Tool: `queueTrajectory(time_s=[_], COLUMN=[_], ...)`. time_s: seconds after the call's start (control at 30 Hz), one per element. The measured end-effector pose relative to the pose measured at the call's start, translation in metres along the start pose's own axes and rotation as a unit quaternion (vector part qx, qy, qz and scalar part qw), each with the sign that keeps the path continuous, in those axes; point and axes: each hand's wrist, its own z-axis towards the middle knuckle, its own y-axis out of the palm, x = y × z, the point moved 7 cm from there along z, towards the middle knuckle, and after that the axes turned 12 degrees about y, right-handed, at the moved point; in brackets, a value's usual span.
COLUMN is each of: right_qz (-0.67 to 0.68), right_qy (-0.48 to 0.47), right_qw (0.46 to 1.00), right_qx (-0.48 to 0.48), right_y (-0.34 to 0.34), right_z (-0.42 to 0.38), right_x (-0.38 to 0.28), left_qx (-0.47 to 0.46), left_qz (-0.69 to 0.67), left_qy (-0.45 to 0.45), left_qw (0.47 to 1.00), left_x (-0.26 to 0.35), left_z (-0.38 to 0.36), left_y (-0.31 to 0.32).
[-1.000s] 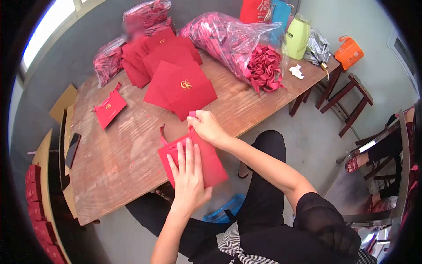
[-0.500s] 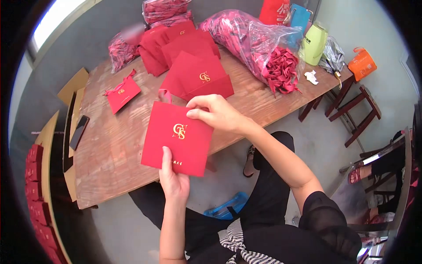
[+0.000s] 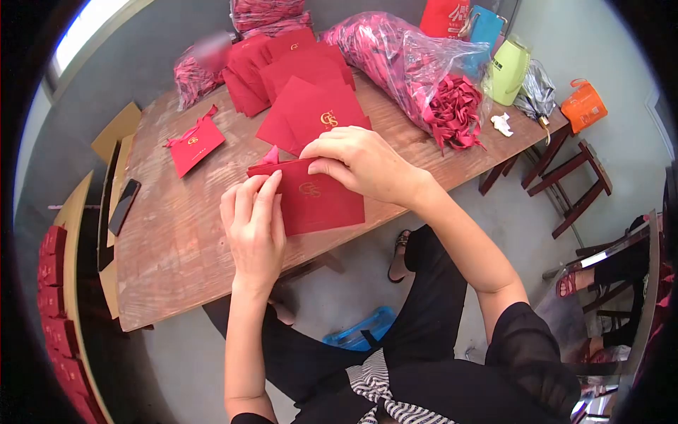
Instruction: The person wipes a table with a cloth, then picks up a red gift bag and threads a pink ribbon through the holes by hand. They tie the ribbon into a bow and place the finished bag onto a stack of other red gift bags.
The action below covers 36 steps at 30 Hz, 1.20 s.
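A red pouch with gold lettering point(image 3: 321, 205) is held up over the table's front edge. My left hand point(image 3: 256, 222) has its fingers closed on the pouch's upper left edge. On the top edge, toward the right, my right hand point(image 3: 360, 161) pinches the same pouch. A bit of pink ribbon point(image 3: 270, 155) sticks up behind the top edge between the hands. Behind lie more red pouches point(image 3: 304, 116) in a loose pile. A red pouch with a tied ribbon point(image 3: 198, 147) lies at the left of the table.
The wooden table point(image 3: 169, 254) bears a plastic bag of red ribbons point(image 3: 402, 63), a green bottle point(image 3: 508, 71), crumpled tissue point(image 3: 501, 124) and a phone point(image 3: 124, 207). An orange bag point(image 3: 584, 107) is at the right, a stool point(image 3: 575, 184) below. Boxed red pouches point(image 3: 60, 332) stand left.
The held pouch has tilted and shifted up and right, its top edge now toward me. My left hand has moved from its bottom edge to its upper left edge.
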Motion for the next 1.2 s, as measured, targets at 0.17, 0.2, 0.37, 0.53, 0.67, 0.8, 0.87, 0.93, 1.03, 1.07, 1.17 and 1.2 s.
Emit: queueTrajectory(time_s=[0.17,0.2,0.37,0.53,0.67,0.8,0.87,0.93,1.03,1.07,1.17,1.2], right_qz=[-0.002,-0.025,-0.038,0.024,0.066,0.160,0.101,0.002,-0.211,-0.249,-0.308,-0.327], right_qy=[-0.013,-0.003,-0.069,-0.028,-0.033,0.001,0.078,0.130,0.171,0.164,0.137,0.121], right_qw=[1.000,1.000,0.995,0.998,0.997,0.986,0.986,0.979,0.954,0.948,0.938,0.934], right_qx=[0.006,-0.003,0.057,0.041,0.023,0.052,0.109,0.155,0.131,0.111,0.082,0.073], right_y=[-0.004,-0.004,-0.005,-0.008,-0.011,-0.027,-0.055,-0.080,-0.101,-0.103,-0.096,-0.092], right_z=[-0.010,-0.011,-0.025,-0.029,-0.031,-0.036,-0.048,-0.073,-0.113,-0.122,-0.136,-0.137], right_x=[-0.001,-0.004,-0.012,-0.017,-0.022,0.002,0.035,0.085,0.140,0.148,0.168,0.173], left_qx=[0.044,0.025,0.018,-0.096,-0.211,-0.188,-0.164,-0.146,-0.113,-0.100,-0.095,-0.095], left_qz=[-0.035,-0.025,-0.033,-0.084,-0.130,-0.228,-0.227,-0.214,-0.191,-0.179,-0.155,-0.156], left_qy=[-0.012,0.005,0.051,0.035,-0.058,-0.090,-0.137,-0.132,-0.108,-0.090,-0.088,-0.086], left_qw=[0.998,0.999,0.998,0.991,0.967,0.951,0.950,0.957,0.969,0.975,0.979,0.979], left_x=[0.002,0.002,0.004,0.007,-0.007,-0.012,-0.019,-0.020,-0.015,-0.011,-0.005,-0.005], left_z=[0.008,0.010,0.015,0.027,0.033,0.028,0.021,0.017,0.018,0.021,0.022,0.022], left_y=[-0.004,-0.001,-0.002,-0.009,-0.012,-0.006,-0.005,-0.006,-0.007,-0.008,-0.005,-0.004])
